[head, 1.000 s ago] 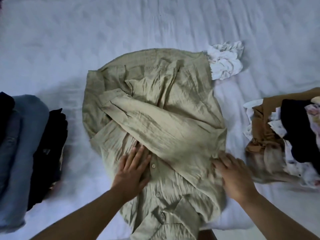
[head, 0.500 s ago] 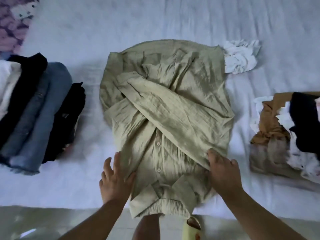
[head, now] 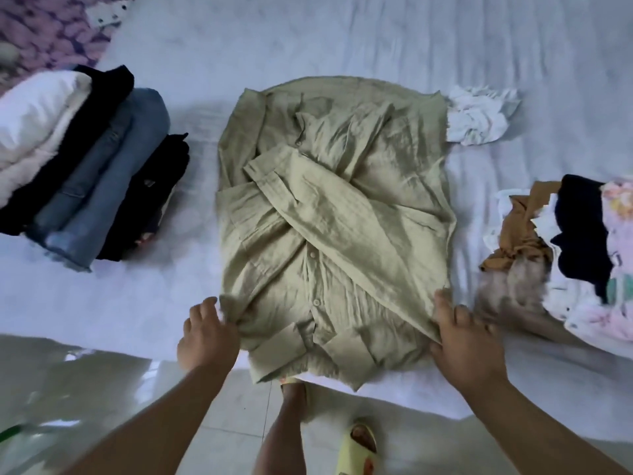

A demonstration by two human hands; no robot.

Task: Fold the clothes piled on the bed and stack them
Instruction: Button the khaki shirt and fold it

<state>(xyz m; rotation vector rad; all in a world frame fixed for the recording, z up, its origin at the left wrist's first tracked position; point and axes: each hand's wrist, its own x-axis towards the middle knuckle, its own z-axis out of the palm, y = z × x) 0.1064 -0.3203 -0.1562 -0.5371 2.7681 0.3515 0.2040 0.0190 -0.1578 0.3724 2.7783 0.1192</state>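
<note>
Olive-green crinkled button-up shirt lies mid-bed, sleeves crossed; both hands slid down from its middle, left hand pinching one shoulder corner, right hand gripping the other, so bottom-up fold looks next.

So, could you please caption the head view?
Both hands grip the crinkled olive button-up shirt on the white bed.

Bare forearms, no sleeves, no watch, no rings or bands seen on left hand or right hand. Short nails on the right fingers. Bare lower legs below, no trouser hem in sight. Pale yellow open-toe slipper with a broad strap on one foot, toes showing through the front; other foot mostly hidden.
</note>
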